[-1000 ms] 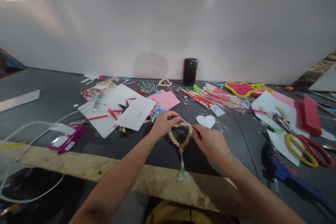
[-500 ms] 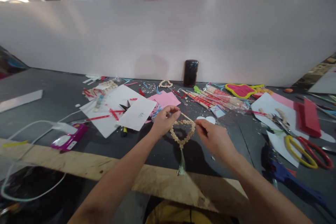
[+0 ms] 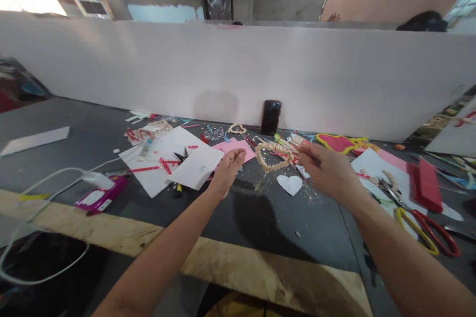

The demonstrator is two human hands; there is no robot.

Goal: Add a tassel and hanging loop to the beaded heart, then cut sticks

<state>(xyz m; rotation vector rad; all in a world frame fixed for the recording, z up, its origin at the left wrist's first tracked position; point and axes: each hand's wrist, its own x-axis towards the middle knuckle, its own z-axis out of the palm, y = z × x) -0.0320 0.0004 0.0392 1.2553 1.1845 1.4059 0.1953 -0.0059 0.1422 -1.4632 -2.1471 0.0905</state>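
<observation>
My right hand (image 3: 329, 171) is closed in a pinch at the right end of a thin stick. From it hangs a heart-shaped ornament (image 3: 274, 169) of small pale wooden pieces, raised above the table. Its pale green tassel (image 3: 259, 182) is blurred. My left hand (image 3: 227, 168) is off to the left of the heart, fingers loosely stretched, with nothing seen in it. Below the heart a white paper heart (image 3: 289, 184) lies flat on the dark table. Beside my left hand are a white card (image 3: 197, 166) and pink paper (image 3: 247, 151).
A phone (image 3: 271, 117) leans against the white partition (image 3: 167, 69). Bundled sticks in plastic lie behind the ornament. Scissors (image 3: 441, 237) and a red box (image 3: 426, 185) are at right. A purple power strip (image 3: 102, 195) with cables sits at left.
My left hand has let go of the stick. My right hand has lifted the heart ornament up and to the right, uncovering the white paper heart. The camera view has tilted up.
</observation>
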